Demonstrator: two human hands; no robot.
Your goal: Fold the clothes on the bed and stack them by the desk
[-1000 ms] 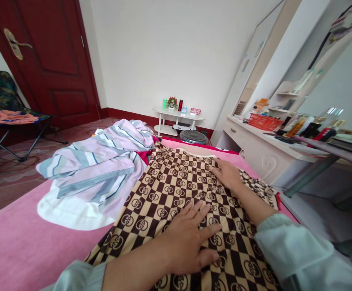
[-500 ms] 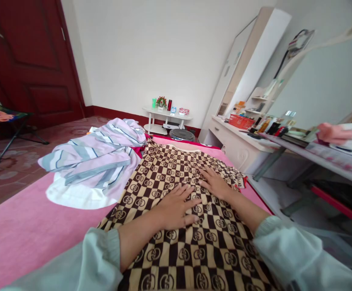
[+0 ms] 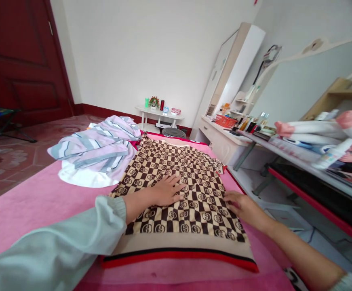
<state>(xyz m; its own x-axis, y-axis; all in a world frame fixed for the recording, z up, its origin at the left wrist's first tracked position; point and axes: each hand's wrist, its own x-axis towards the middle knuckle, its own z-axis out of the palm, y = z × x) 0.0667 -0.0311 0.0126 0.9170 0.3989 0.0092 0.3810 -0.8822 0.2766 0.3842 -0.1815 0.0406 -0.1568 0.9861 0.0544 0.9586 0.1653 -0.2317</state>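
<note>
A brown-and-beige checked knit shirt (image 3: 190, 202) with a ring-like motif lies spread out in front of me. Its plain beige hem is edged with black and red bands. My left hand (image 3: 167, 190) rests flat on the middle of the shirt with the fingers spread. At the shirt's right side edge is my right hand (image 3: 238, 205), its thumb and fingers closed on the fabric there. The shirt's neckline points away from me.
The shirt lies on a pink bed cover (image 3: 81, 210). Left of it is a heap of striped cloth (image 3: 100, 141) over a white piece (image 3: 83, 173). A cluttered desk (image 3: 300, 157) and a dresser (image 3: 218, 133) stand on the right, with a low white table (image 3: 160, 113) beyond the bed.
My right hand has moved from the shirt's middle to its right edge and closed there. My left hand stays flat on the fabric. The view has shifted, and the hem now shows.
</note>
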